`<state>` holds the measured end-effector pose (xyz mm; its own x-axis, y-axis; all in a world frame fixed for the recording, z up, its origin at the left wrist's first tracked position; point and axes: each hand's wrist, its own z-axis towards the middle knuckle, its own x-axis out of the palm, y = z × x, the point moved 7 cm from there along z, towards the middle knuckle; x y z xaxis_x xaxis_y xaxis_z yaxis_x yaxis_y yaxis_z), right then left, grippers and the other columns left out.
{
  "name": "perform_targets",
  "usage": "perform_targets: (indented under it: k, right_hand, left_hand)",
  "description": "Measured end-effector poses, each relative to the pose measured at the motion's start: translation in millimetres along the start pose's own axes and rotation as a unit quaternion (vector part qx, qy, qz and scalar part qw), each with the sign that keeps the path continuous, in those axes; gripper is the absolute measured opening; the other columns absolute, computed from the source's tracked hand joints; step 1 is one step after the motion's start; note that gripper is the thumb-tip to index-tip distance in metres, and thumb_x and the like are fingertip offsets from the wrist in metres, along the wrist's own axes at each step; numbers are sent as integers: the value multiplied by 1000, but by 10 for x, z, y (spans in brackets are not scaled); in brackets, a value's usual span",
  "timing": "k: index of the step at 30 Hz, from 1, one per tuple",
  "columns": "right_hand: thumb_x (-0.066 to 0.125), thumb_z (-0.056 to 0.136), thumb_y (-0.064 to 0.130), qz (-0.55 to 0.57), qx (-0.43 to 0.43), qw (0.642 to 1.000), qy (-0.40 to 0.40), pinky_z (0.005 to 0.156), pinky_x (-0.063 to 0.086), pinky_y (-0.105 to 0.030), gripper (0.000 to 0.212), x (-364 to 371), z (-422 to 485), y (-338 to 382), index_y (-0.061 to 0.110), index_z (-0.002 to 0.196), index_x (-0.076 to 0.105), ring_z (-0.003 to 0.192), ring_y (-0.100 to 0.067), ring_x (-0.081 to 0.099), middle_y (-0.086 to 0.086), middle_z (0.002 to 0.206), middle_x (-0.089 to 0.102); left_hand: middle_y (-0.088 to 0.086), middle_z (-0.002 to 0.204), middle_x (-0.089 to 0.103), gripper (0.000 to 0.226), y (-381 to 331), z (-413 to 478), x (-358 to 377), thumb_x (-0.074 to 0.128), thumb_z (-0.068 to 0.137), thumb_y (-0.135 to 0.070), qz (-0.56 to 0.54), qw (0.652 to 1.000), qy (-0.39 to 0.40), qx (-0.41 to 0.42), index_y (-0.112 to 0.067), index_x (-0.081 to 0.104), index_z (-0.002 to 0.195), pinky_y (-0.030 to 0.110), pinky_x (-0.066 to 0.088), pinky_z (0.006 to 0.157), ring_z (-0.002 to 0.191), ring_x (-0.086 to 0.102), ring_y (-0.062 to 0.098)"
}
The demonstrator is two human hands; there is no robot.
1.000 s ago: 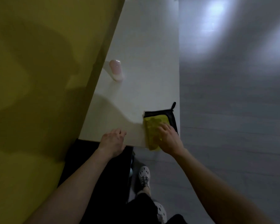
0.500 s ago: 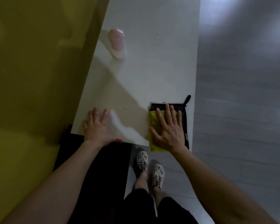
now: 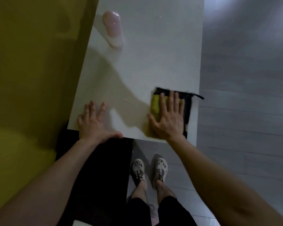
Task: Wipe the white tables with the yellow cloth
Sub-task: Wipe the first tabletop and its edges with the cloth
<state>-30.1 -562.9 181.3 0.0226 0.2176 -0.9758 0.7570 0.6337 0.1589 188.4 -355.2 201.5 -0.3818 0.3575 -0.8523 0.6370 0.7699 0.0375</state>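
Nearest to me I see two pale shoes (image 3: 138, 168) on the grey floor (image 3: 243, 128). At the near edge of the white table (image 3: 153, 62), the left hand (image 3: 95, 123) lies flat, fingers straight and spread, holding nothing. The right hand (image 3: 168, 118) presses flat on the yellow cloth (image 3: 154, 105), fingers straight, at the table's near right corner. The cloth's long axis runs near to far, along the table's length. Its black loop (image 3: 198, 96) points right, over the table edge. Farther off, a pink object (image 3: 113, 28) lies beside the yellow wall (image 3: 31, 62).
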Motion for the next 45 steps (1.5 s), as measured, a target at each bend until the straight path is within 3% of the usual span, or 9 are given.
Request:
perform_targets:
  k: [6, 14, 18, 21, 28, 33, 37, 42, 45]
  right_hand:
    - [33, 103, 80, -10, -176, 984, 23, 134, 9, -59, 89, 81, -287, 333, 35, 174, 5, 168, -29, -12, -9, 182, -11]
    - [17, 95, 92, 10, 132, 991, -3, 132, 1, -65, 100, -39, 154, -9, 34, 173, -5, 167, -34, -16, -14, 180, -16]
    - [35, 100, 76, -16, -102, 994, 21, 133, 0, -63, 91, 198, 33, 1486, 34, 174, 3, 167, -37, -15, -16, 180, -14]
    - [44, 102, 63, -18, -209, 977, 25, 134, 7, -60, 86, 178, 33, 1379, 37, 174, 4, 168, -31, -13, -9, 182, -12]
    - [8, 103, 79, 16, 174, 985, -18, 131, 4, -65, 85, -47, 138, -182, 33, 174, 2, 168, -33, -11, -13, 181, -9]
    - [35, 105, 59, 0, -83, 997, 1, 133, -3, -63, 76, 227, 102, 1572, 37, 174, 12, 167, -38, -12, -17, 181, -7]
    - [43, 104, 54, 0, -160, 987, 15, 135, 3, -58, 79, 213, 66, 1217, 41, 173, 7, 168, -28, -14, -7, 182, -10]
    - [29, 103, 62, -15, 70, 997, 0, 133, 8, -59, 78, 9, -193, -534, 39, 173, 6, 168, -27, -7, -4, 182, -7]
    - [21, 105, 64, 23, 206, 978, -29, 132, 5, -63, 79, 56, -220, -444, 30, 174, 8, 168, -35, -7, -15, 181, -5]
  left_hand:
    - [10, 180, 1, 149, 33, 83, -253, 78, 54, -94, 55, 996, 15, 67, -45, -1, 170, 61, 26, 128, 164, 9, 38]
    - [10, 181, -16, 145, 480, 123, -183, 64, 62, -100, 4, 997, -20, 69, -41, -10, 172, 48, 1, 137, 168, -16, 28]
    - [7, 181, -18, 144, 476, 151, -169, 63, 63, -100, -10, 997, -23, 69, -40, -10, 172, 48, -1, 137, 167, -18, 27]
    - [6, 180, -21, 143, 489, 133, -157, 62, 64, -101, -16, 997, -32, 73, -41, -12, 171, 48, 0, 137, 167, -20, 26]
    - [10, 179, -26, 142, 480, 192, -127, 58, 70, -101, -5, 997, -23, 79, -37, -19, 170, 49, -1, 137, 166, -23, 30]
    - [12, 179, -23, 142, 474, 200, -95, 61, 70, -99, 3, 997, -16, 73, -35, -16, 171, 52, 1, 136, 166, -22, 31]
    - [11, 179, -24, 146, 463, 210, -100, 69, 67, -95, -4, 998, -4, 63, -36, -14, 172, 53, 0, 136, 166, -23, 31]
    - [13, 179, -23, 147, 409, 174, -133, 72, 67, -92, 5, 998, 3, 59, -34, -13, 172, 54, 1, 136, 166, -21, 34]
    - [13, 179, -23, 147, 417, 188, -127, 72, 67, -93, 9, 998, 5, 58, -34, -14, 171, 55, 1, 136, 166, -22, 34]
